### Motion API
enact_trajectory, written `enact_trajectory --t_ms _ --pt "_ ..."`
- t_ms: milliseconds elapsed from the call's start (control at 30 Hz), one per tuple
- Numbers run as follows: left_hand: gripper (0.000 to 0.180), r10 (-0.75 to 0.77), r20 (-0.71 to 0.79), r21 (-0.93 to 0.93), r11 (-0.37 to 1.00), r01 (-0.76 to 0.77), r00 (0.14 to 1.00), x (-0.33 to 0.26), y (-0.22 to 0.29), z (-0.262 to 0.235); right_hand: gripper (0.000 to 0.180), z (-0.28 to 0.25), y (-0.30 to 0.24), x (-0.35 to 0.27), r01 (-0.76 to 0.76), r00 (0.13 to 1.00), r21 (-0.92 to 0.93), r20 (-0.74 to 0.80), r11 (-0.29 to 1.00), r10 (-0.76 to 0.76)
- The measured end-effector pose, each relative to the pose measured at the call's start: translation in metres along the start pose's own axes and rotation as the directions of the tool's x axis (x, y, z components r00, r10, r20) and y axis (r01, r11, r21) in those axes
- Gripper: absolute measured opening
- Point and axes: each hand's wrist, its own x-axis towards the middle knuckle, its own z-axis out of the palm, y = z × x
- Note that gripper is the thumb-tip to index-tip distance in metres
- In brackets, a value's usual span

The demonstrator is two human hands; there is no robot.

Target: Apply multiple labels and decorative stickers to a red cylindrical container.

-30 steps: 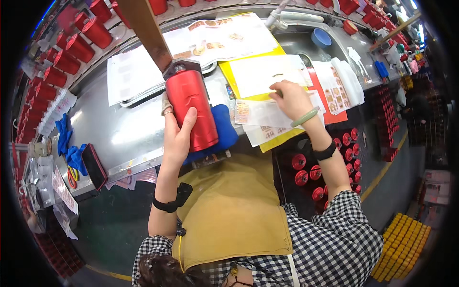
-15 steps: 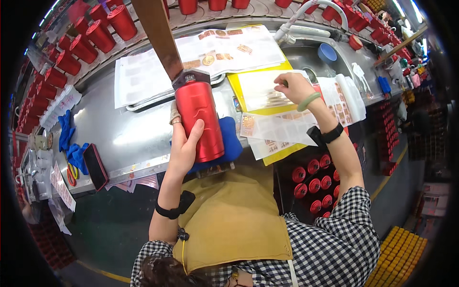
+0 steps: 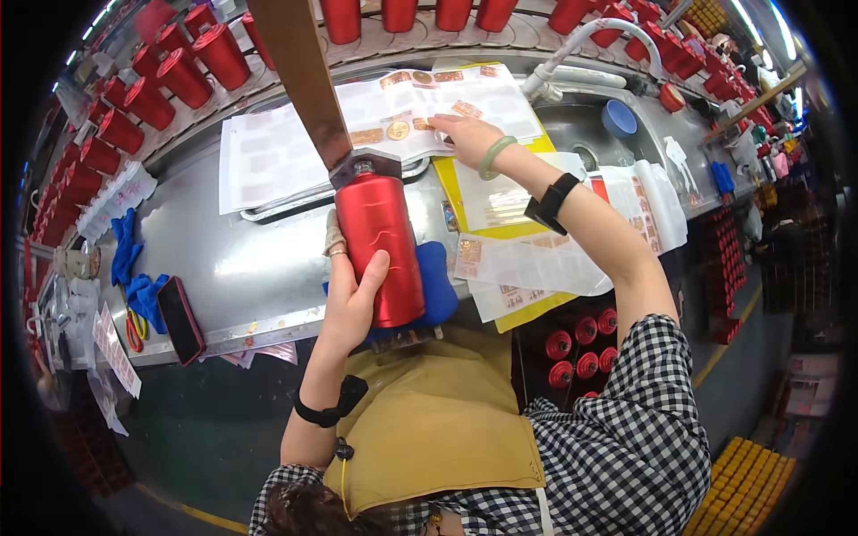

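Observation:
Against the left side of a shiny red metal cylinder point(image 3: 384, 250), my left hand point(image 3: 349, 299) grips it, thumb across the front and the other fingers mostly hidden behind. A dark bracket point(image 3: 365, 168) on a brown post point(image 3: 308, 80) meets the cylinder's top end. A blue cloth point(image 3: 435, 281) lies under and beside the cylinder. My right hand point(image 3: 471, 141), a green bangle at its wrist, reaches over the large white decal sheet point(image 3: 295, 125) with gold and red prints. Its fingers are stretched out and apart near the prints; contact cannot be made out.
Yellow-backed paper sheets point(image 3: 514, 192) lie right of the cylinder, before a sink with a white faucet point(image 3: 617, 31) and blue bowl point(image 3: 618, 117). Red canisters point(image 3: 221, 55) line the back. A phone point(image 3: 180, 320), scissors point(image 3: 136, 329) and blue gloves point(image 3: 127, 246) rest at left.
My right hand has moved left and away from me, from the yellow-backed sheets to the large decal sheet, its fingers now stretched out. My left hand keeps its grip on the red cylinder.

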Motion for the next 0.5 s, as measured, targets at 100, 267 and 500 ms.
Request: enact_trajectory --t_ms 100,267,500 --pt "0.084 0.014 -0.010 0.005 1.000 -0.014 1.000 -0.001 0.000 0.001 0.049 0.009 -0.014 0.012 -0.024 1.000 -0.132 0.010 0.991 0.026" --pt "0.079 0.003 0.001 0.014 1.000 -0.003 1.000 -0.001 0.010 0.004 0.028 -0.005 -0.035 0.041 -0.080 0.997 -0.282 -0.043 0.956 0.071" --pt "0.080 -0.003 0.006 -0.007 1.000 0.003 1.000 0.001 0.006 0.002 0.024 0.024 -0.065 0.106 0.172 0.985 -0.072 -0.005 0.982 -0.173"
